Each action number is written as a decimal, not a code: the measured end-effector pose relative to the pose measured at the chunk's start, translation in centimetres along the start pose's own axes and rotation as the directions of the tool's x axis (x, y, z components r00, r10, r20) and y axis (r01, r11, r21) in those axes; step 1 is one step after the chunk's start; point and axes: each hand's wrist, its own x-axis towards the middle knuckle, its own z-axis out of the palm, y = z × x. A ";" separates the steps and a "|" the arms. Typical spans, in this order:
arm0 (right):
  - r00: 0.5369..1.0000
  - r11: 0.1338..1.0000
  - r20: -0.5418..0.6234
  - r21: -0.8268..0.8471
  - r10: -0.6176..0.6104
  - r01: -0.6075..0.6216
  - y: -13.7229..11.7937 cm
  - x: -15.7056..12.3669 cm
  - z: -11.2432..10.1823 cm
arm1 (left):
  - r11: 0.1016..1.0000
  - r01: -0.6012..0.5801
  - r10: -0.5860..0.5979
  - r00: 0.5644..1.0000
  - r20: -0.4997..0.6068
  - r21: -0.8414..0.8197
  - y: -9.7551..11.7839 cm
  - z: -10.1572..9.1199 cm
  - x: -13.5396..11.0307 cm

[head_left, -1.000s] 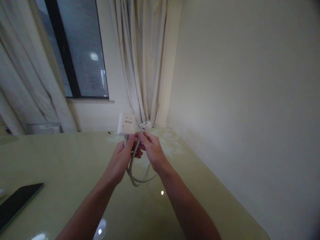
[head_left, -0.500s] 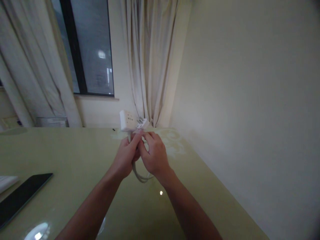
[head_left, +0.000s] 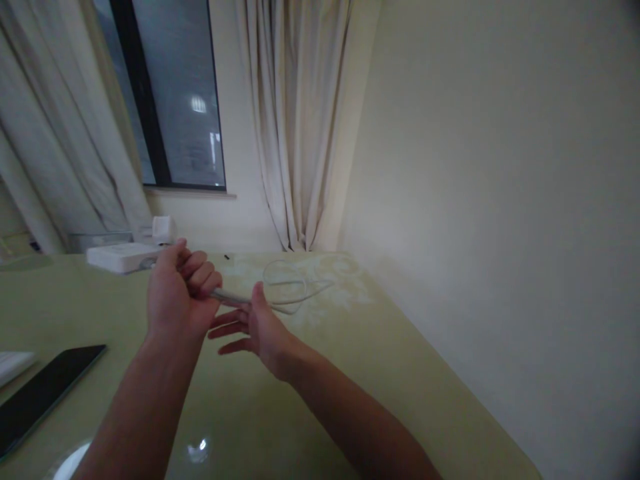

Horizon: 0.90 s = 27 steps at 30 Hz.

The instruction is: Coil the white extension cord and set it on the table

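My left hand [head_left: 183, 293] is closed around a bundled grey-white power cord [head_left: 233, 297], its thumb pointing up. A white power strip [head_left: 123, 258] lies on its side of the hand, at the table's far left edge, with a white plug [head_left: 163, 229] standing up behind the wrist side. The cord runs rightward through my right hand [head_left: 257, 330], between thumb and index finger, while the other fingers stretch out loosely. Beyond that hand, loops of the cord [head_left: 305, 293] spread toward the wall. What the left fingers cover cannot be seen.
The glossy greenish table [head_left: 280, 427] meets a plain wall [head_left: 475, 233] on the right. A flat black device [head_left: 50, 390] and a white object [head_left: 15, 365] lie at the left. Curtains [head_left: 300, 133] and a dark window [head_left: 180, 100] are behind.
The power strip and plug have moved left, from upright above both hands to lying flatter. My hands have drawn apart, and the cord now stretches sideways with loops at the right.
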 end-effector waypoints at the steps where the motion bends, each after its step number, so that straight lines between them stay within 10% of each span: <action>1: 0.996 0.987 -0.088 0.160 -0.008 0.022 -0.1 0.3 -0.2 | 1.000 0.009 -0.009 1.000 0.000 -0.016 0.3 0.1 -0.1; 4: 0.921 0.852 -0.387 0.469 -0.040 0.234 -2.4 0.7 -2.3 | 0.997 0.079 -0.079 0.997 0.019 0.005 1.3 0.2 -0.4; 7: 0.743 0.805 -0.653 0.356 -0.150 0.475 -6.4 0.1 -6.8 | 0.982 0.123 -0.137 0.986 0.094 0.142 2.5 -0.2 -0.2; 15: 0.605 0.841 -0.726 0.069 -0.327 0.537 -11.6 -2.5 -16.1 | 0.779 0.001 -0.082 0.991 0.101 0.627 4.3 -3.7 2.3; 19: 0.648 0.905 -0.677 -0.064 -0.349 0.420 -10.6 -1.7 -15.0 | 0.572 -0.083 -0.016 0.994 0.113 0.816 3.6 -4.9 2.5; 24: 0.766 0.940 -0.558 -0.292 -0.318 0.178 -8.3 -0.4 -12.7 | 0.013 -0.202 0.019 0.979 0.201 0.979 1.6 -4.9 2.8; 27: 0.755 0.885 -0.535 -0.448 -0.380 0.127 -7.3 -0.1 -11.8 | 0.020 -0.270 0.013 0.963 0.270 0.963 0.0 -4.3 2.9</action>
